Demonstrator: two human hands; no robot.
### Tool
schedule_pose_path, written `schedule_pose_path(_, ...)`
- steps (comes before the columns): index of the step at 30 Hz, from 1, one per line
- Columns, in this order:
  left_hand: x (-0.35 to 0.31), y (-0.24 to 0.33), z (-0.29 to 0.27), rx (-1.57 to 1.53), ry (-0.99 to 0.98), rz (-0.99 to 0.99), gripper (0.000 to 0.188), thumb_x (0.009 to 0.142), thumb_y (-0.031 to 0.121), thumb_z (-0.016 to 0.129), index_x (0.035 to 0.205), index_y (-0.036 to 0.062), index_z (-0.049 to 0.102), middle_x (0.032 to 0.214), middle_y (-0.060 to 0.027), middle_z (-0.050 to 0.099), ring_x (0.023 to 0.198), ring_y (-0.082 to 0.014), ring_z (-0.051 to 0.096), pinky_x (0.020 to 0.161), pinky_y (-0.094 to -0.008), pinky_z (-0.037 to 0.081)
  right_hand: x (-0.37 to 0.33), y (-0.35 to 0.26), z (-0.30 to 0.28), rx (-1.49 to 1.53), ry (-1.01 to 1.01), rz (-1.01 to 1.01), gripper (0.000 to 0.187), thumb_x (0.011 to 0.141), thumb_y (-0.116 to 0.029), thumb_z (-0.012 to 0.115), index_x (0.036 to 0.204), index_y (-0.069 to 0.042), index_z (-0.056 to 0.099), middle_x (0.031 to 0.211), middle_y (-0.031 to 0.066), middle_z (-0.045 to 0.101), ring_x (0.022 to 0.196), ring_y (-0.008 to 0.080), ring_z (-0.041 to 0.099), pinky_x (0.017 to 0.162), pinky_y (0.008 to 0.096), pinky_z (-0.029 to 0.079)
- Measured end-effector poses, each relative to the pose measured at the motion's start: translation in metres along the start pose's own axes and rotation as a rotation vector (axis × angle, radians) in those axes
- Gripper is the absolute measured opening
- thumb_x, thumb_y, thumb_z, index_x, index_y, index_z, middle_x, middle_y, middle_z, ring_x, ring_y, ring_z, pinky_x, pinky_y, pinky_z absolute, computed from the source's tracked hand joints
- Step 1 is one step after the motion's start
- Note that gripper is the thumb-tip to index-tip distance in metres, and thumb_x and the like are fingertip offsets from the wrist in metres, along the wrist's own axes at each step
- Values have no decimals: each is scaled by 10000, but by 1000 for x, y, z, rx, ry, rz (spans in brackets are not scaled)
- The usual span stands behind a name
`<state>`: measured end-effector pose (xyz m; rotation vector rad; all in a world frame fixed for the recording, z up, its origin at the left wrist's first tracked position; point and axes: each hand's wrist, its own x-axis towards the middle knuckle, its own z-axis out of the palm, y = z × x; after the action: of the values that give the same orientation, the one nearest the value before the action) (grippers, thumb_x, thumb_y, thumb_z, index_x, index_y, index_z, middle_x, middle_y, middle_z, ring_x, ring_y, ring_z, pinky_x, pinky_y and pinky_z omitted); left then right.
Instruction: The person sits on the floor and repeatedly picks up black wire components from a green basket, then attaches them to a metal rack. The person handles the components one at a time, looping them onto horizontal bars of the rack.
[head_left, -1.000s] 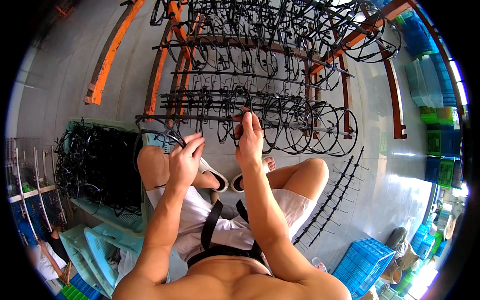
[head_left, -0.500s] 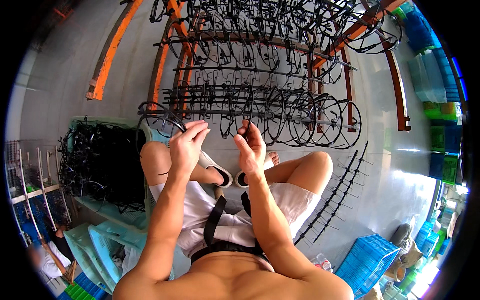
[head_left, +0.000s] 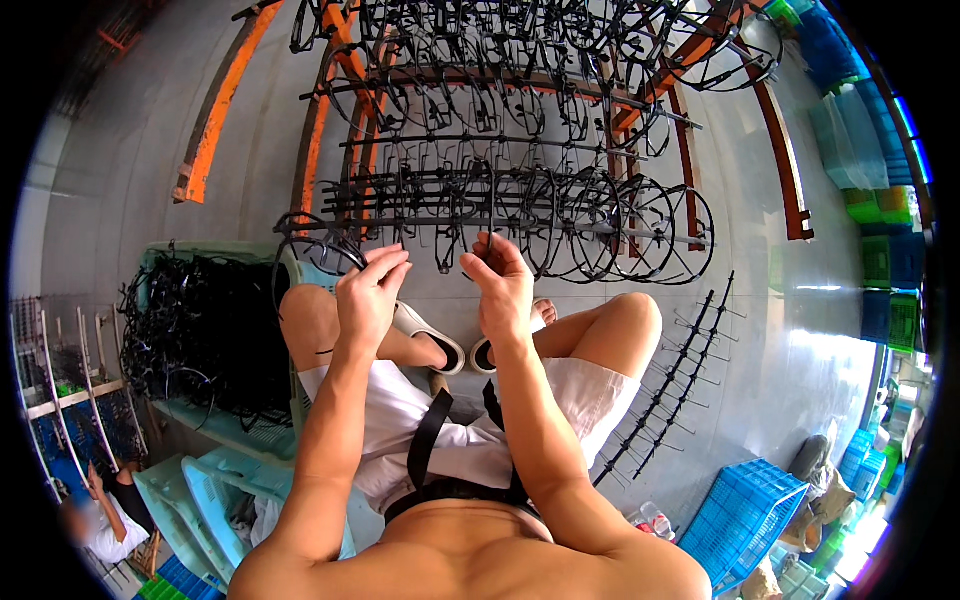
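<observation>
1. Your left hand [head_left: 368,298] has a narrow grip: fingers pinched together on a thin black plastic frame piece [head_left: 310,240] whose loops curl out to the left of the grip.
2. Your right hand [head_left: 503,285] is pinched too, its fingertips closed on a small black part at the lower edge of the black moulded frame strip [head_left: 500,205]; what exactly sits inside that grip is too small to tell.
3. Both grips are near each other, with a short gap between them, directly above your knees and white sandals [head_left: 432,338].
4. Just beyond both grips runs the frame strip, with round rings hanging off to the right and more rows behind it on the orange metal rack [head_left: 210,110].
5. Left of the left grip, a pale green crate [head_left: 225,425] heaped with black pieces sits close against your thigh.
6. Right of the right grip, bare grey floor [head_left: 800,330] opens up; black runner sticks [head_left: 680,385] lie on it beside your right leg, and a blue crate [head_left: 750,510] sits further off.
</observation>
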<state>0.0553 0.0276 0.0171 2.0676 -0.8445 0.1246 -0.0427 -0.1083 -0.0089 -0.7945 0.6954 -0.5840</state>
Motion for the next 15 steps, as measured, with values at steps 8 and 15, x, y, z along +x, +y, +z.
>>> schedule_pose_path(8, -5, -2, 0, -10, -11, -38, 167, 735, 3, 709, 899, 27, 683, 955, -100, 682, 784, -248, 671, 670, -303, 540, -5, -9, 10, -173, 54, -137, 473, 787, 91, 561, 1249, 40, 476, 1060, 55, 576, 940, 101, 552, 858, 223, 448)
schedule_pose_path(15, -15, 15, -16, -76, -17, -36, 241, 834, -44, 576, 1065, 7, 618, 1061, -122, 631, 826, -202, 628, 698, -275, 504, -42, -13, 0, -680, 44, -563, 612, 718, 129, 432, 1320, 33, 379, 1240, 190, 438, 1195, 306, 428, 1033, 379, 352)
